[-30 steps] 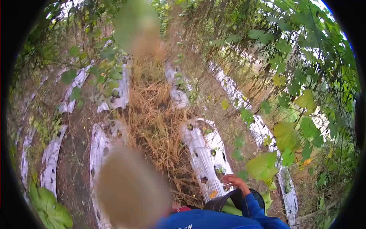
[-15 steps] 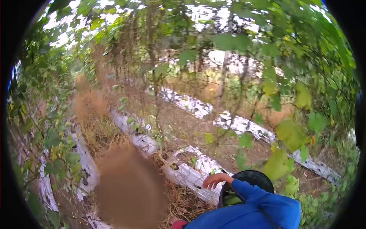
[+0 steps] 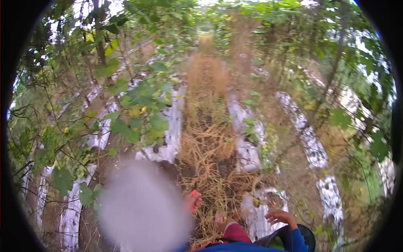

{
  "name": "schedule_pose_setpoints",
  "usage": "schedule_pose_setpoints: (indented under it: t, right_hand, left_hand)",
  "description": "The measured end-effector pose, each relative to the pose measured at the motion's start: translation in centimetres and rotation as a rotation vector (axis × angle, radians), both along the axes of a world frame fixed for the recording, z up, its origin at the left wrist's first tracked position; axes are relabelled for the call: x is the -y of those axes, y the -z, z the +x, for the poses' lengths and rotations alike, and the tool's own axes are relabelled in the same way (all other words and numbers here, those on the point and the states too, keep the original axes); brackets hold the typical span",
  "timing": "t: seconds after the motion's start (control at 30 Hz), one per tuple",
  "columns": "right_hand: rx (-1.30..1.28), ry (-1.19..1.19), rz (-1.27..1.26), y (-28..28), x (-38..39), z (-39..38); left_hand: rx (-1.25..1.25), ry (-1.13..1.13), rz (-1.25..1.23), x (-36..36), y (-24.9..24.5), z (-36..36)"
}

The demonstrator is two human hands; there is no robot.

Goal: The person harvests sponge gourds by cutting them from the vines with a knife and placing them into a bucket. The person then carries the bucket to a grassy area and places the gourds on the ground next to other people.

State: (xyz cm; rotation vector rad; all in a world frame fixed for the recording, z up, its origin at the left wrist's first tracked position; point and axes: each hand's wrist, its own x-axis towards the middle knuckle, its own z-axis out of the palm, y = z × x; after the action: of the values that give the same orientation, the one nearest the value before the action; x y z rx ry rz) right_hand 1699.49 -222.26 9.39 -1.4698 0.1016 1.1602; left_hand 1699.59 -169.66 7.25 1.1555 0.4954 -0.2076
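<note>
Beside a pale blur (image 3: 145,208), the left hand (image 3: 194,201) has come into view, fingers closed on a small red thing (image 3: 194,192) above dry straw (image 3: 208,145). Farther right, the right hand (image 3: 282,217) stays open, fingers loosely bent, near the black bucket (image 3: 310,238), now lower in view.

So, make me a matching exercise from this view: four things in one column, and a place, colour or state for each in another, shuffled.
Column one
1. Left hand
2. Right hand
3. Bucket
4. Dry straw

Column two
A. Black, at the bottom edge of the view
B. Brown, between white strips
C. Holding something red
D. Close to the bucket, fingers free

Right pairs: 1-C, 2-D, 3-A, 4-B
</note>
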Motion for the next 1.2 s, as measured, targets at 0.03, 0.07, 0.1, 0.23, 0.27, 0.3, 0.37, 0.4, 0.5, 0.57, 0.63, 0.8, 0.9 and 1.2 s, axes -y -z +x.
schedule_pose_setpoints:
  t: [0.03, 0.07, 0.1, 0.23, 0.27, 0.3, 0.37, 0.4, 0.5, 0.57, 0.63, 0.8, 0.9, 1.2]
  right_hand:
    - [-0.049, -0.024, 0.066, 1.1, 0.2, 2.7]
    - [-0.038, -0.064, 0.029, 1.8, -0.2, 5.6]
    - [0.013, -0.097, 0.057, 3.0, 0.2, 7.8]
    - [0.101, 0.131, 0.019, 0.7, -3.4, 17.3]
    - [0.170, 0.236, -0.073, 0.5, -3.8, 18.6]
    - [0.112, 0.264, 0.045, 1.2, -4.1, 20.7]
    - [0.144, 0.218, 0.120, -0.7, -6.5, 23.8]
    - [0.190, 0.170, 0.183, -2.0, -8.2, 25.3]
    - [0.143, 0.057, 0.191, -3.3, -10.9, 29.9]
    - [0.095, -0.119, 0.171, -0.6, -11.7, 34.2]
    - [0.088, -0.167, 0.144, 0.8, -12.0, 37.3]
    - [-0.059, -0.178, 0.252, 1.7, -14.0, 43.8]
    - [-0.031, -0.212, 0.178, 1.6, -15.0, 48.3]
    - [0.030, -0.007, -0.020, 4.1, -18.5, 63.7]
  left_hand:
    - [-0.030, 0.039, -0.086, -0.6, 0.5, 0.9]
    - [-0.034, -0.004, -0.075, -1.0, 2.4, 2.3]
    - [-0.063, -0.021, -0.034, -1.2, 5.7, 2.2]
    - [-0.235, -0.134, -0.092, -1.3, 6.8, 4.6]
    - [-0.387, -0.154, -0.162, -1.1, 5.5, 5.0]
    - [-0.337, -0.209, -0.125, -0.5, 5.2, 5.6]
    - [-0.310, -0.214, -0.120, -0.2, 5.0, 7.9]
    - [-0.271, -0.218, -0.131, 0.2, 4.5, 8.8]
    - [-0.214, -0.239, -0.121, -0.1, 3.6, 12.1]
    - [-0.145, -0.210, -0.049, -1.0, 2.8, 14.8]
    - [-0.142, -0.240, -0.047, -1.7, 2.8, 16.9]
    - [-0.164, -0.327, -0.083, -4.1, 3.2, 21.4]
    - [-0.198, -0.343, -0.129, -6.1, 4.8, 25.1]
    - [-0.275, -0.275, -0.194, -15.6, 12.0, 46.3]
